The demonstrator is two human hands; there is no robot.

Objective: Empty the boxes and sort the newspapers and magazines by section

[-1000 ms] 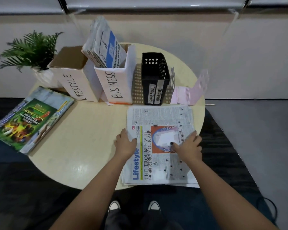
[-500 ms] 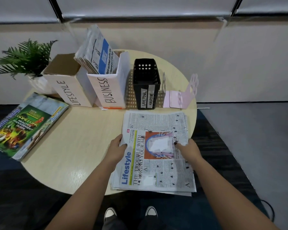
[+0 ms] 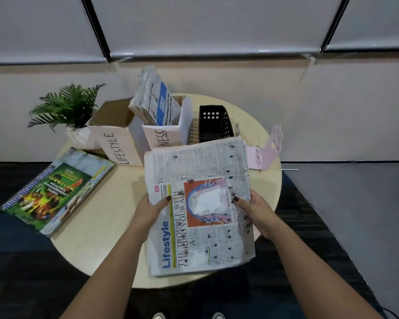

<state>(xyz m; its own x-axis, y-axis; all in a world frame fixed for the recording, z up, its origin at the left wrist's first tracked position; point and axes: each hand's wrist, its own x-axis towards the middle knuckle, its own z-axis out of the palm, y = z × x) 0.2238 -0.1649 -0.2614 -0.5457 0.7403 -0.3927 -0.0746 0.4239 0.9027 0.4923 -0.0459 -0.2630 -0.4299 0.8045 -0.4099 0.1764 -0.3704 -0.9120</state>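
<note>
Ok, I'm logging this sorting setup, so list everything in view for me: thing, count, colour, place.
Lifestyle newspaper stack: one, white with blue masthead, held over the table's near right part.
LIFESTYLE box: one, white cardboard, back left, open.
BUSINESS box: one, white, centre back.
Business newspapers: a bundle, white and blue, standing in the BUSINESS box.
Black basket: one, right of the BUSINESS box.
Magazines: a stack, green cover on top, left table edge.
Potted plant: one, green in white pot, far left.
Pink bookend: one, back right.
Round table: one, beige.
Left hand: grips the stack's left edge.
Right hand: grips its right edge.
</note>
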